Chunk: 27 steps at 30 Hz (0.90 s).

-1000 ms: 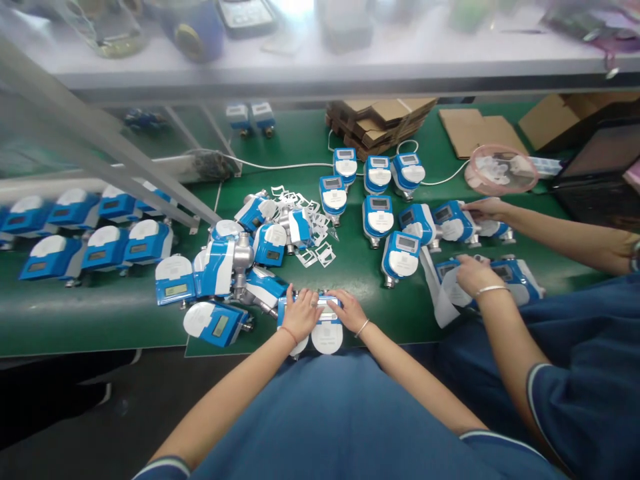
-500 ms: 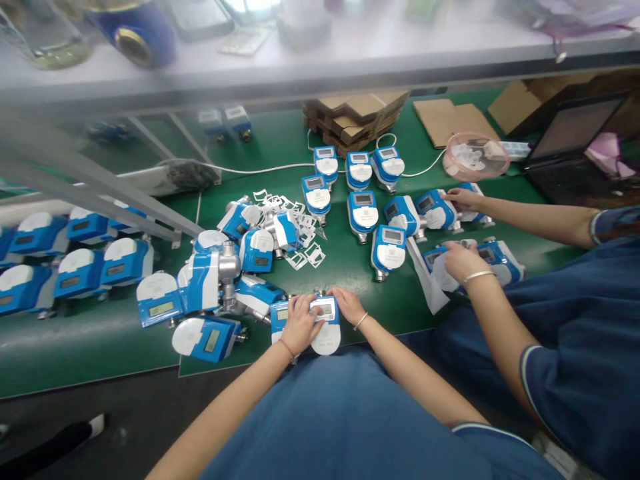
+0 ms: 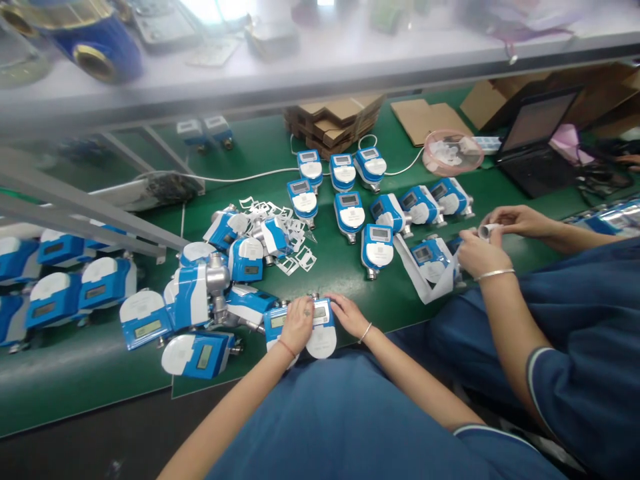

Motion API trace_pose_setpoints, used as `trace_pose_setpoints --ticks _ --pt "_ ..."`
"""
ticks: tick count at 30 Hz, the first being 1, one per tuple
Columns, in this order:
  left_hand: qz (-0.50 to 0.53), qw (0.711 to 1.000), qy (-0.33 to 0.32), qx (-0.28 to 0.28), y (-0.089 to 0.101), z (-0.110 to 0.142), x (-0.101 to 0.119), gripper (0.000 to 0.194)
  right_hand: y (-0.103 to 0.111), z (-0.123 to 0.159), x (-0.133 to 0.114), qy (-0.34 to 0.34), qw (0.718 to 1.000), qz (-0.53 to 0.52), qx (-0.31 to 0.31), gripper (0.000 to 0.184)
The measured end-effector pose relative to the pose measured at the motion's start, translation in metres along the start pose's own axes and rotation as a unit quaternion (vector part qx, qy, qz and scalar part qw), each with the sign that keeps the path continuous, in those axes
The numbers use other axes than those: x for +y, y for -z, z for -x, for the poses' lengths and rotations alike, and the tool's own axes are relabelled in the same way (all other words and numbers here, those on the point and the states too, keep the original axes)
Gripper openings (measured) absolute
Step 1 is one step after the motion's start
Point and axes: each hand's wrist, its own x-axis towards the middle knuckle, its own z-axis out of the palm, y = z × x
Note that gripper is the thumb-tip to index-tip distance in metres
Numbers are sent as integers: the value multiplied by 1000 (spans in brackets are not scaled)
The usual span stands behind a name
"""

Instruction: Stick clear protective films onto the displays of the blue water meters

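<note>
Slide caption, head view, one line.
Left hand and right hand at side-by-side blue-and-white meters on a green bench, white cutouts beyond.

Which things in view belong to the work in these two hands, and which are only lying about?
Probably in the work:
two blue-and-white meters at the left hand and right hand
loose white frames

Apparently only lying about:
laptop
cardboard stack
pink basket

blue-and-white meters (image 3: 321,341), green tabletop (image 3: 345,280), pink basket (image 3: 465,167), black laptop (image 3: 530,170)
</note>
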Motion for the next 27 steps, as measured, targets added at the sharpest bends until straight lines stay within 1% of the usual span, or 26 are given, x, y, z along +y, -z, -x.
trace_pose_setpoints --ticks 4,6,8,11,13,15,18,21,23,25,27 --pt "82 991 98 32 2 -8 -16 28 -1 4 1 -28 999 -26 3 29" --pt "133 978 150 50 8 -13 -28 28 -6 9 4 -65 997 -45 13 32" --pt "185 962 190 68 18 -15 -38 28 -16 15 8 -116 991 -70 21 36" --pt "257 938 216 90 40 -12 -46 30 -32 28 11 -188 975 -121 2 33" --pt "292 925 221 98 53 -3 -45 35 -39 35 11 -212 963 -162 -18 28" --pt "313 917 227 99 62 10 -41 40 -41 40 9 -221 954 -200 -23 26" --pt "325 910 242 92 67 29 -34 44 -32 43 6 -224 944 -242 4 26" --pt "338 902 261 69 64 41 -27 50 -11 36 9 -223 937 -265 51 26" --pt "352 896 267 42 60 42 -23 54 7 23 13 -220 933 -271 85 27" --pt "360 894 265 20 56 39 -19 56 23 3 18 -215 931 -267 123 29" --pt "356 898 259 15 52 32 -15 53 35 -19 22 -207 930 -254 165 30"
